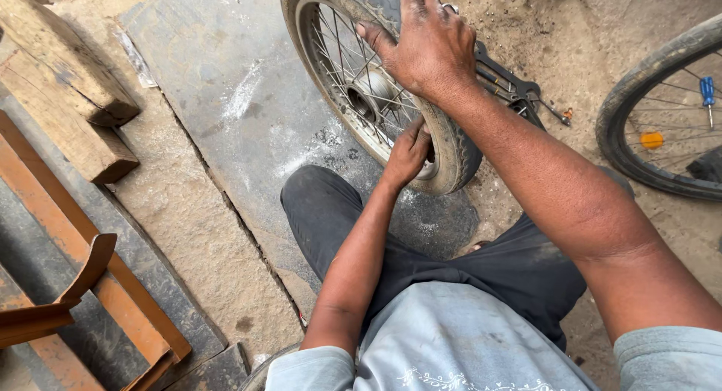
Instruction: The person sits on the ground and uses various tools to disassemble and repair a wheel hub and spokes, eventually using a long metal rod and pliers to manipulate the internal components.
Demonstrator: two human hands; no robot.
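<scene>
The spoked wheel (376,90) stands upright on the stone floor (226,113) before the person's knees, running away from them. The right hand (432,41) lies flat atop its tyre; the left hand (408,154) curls around the lower rim.

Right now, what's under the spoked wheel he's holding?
Under the spoked wheel lies a grey stone slab dusted with white powder, beside sandy ground. The right hand presses the tyre; the left hand grips its rim. The contact patch is hidden by the tyre.
</scene>
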